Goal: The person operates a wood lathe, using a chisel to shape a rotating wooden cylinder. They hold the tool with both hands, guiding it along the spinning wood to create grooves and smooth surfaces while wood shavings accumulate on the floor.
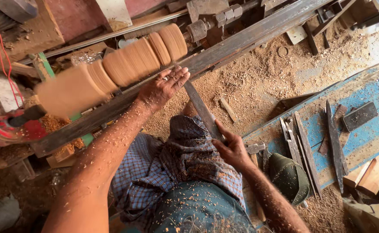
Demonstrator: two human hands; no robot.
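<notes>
Turned wood [124, 64], pale and ringed with grooves, spins blurred on the lathe [224, 47] across the upper left, just above the long steel bed rail. Our left hand [162, 88] lies on that rail with fingers spread flat over the tip of a long chisel [203, 111], while our right hand [232, 149] is clenched around its handle end above our checked cloth lap [172, 164]. More chisels [303, 146] lie on the blue bench [370, 90] at the right edge, sawdust everywhere

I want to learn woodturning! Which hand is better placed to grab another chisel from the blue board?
Probably the right hand: it grips the long chisel's back end near the spare chisels. The left hand rests by the spinning wood, farther away.
</notes>
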